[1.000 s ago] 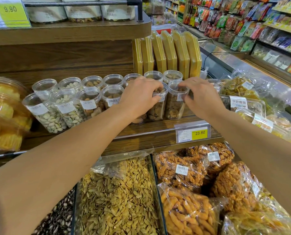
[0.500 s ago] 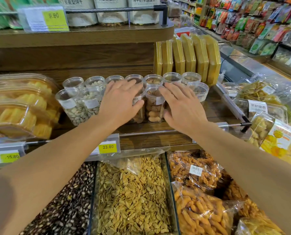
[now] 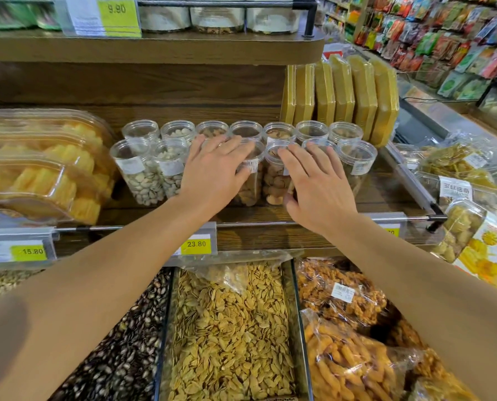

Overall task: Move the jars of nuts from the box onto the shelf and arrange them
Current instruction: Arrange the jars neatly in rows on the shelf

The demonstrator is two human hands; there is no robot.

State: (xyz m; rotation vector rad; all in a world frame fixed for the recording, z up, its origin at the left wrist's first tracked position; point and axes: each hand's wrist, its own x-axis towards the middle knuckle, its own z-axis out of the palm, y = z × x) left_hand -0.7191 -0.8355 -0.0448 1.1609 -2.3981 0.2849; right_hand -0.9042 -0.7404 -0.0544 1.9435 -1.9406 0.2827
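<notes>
Clear plastic jars of nuts [image 3: 245, 157] stand in two rows on wooden shelf [image 3: 380, 195]. My left hand [image 3: 215, 172] and right hand [image 3: 316, 183] flat against front jars, fingers spread, gripping nothing. Risk: uneven push tips tall jar, topples neighbours.

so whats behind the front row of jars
A second row of clear jars, then the wooden back panel. The left hand covers part of both rows.

Grocery shop: price tags [image 3: 195, 243], stocked snack shelves [image 3: 444, 33]
</notes>
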